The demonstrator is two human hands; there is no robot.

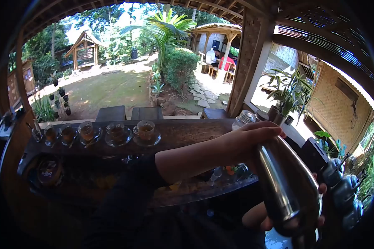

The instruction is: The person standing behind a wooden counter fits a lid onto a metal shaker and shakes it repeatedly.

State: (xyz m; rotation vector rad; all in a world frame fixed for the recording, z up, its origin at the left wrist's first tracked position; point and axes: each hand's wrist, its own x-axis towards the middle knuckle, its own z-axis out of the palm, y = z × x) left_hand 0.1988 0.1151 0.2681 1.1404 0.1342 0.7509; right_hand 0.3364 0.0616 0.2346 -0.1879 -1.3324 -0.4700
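A shiny steel cocktail shaker [278, 182] is held at a tilt on the right side of the view. My left hand [259, 133] reaches across from the left, its palm over the shaker's upper end and its fingers closed round it. Lower down, my right hand [257, 216] grips the shaker from below; its thumb shows on the left side and fingertips on the right. Part of that hand is hidden behind the steel. Just beyond my left hand stands a glass jar [246, 118].
Along the wooden counter [191, 135] stand several glass cups [145, 129] of brown drink on saucers. A round container [50, 170] sits at left. Metal kettles [345, 189] stand at far right, near a potted plant [293, 89]. Stools [147, 113] line the counter's far side; two people sit outside.
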